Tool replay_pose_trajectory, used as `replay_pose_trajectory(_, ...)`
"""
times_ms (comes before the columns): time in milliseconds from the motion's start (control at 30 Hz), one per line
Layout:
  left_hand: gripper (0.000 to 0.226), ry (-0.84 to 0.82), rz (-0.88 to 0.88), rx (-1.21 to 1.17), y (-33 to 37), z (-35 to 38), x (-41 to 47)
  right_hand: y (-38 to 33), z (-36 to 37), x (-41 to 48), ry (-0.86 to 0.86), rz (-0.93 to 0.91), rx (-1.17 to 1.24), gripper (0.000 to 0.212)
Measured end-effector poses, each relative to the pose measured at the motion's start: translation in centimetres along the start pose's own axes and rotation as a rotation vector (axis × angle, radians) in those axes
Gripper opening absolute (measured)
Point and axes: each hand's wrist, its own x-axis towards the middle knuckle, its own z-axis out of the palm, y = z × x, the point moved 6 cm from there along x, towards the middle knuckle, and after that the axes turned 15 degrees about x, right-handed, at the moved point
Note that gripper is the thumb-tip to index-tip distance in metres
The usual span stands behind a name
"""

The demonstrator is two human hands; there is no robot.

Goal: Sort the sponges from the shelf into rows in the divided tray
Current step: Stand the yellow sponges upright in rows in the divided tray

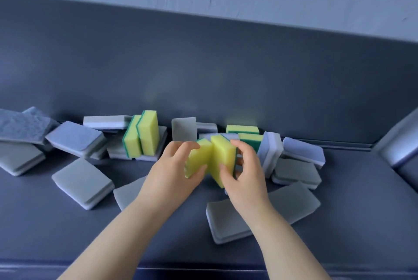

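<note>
Dark blue-grey flat shelf (67, 223) with an upright back panel (203, 76). Flat rectangular grey foam sponges (82, 181) lie singly, well apart, on its front and middle. A heap of overlapping grey sponges (74, 138) lines the back edge.

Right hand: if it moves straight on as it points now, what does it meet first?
The right hand grips a yellow sponge. Beyond that, it would probably meet the green-and-yellow sponges piled just behind, before the back wall; depth is unclear.
</note>
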Motion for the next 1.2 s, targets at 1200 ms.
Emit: replay_pose_trajectory(1200, 0.037, 0.568, -0.697, 0.442, -27.1, -38.2, -36.5, -19.1, 44.2, -22.4, -0.960, -0.168, 0.293, 0.039)
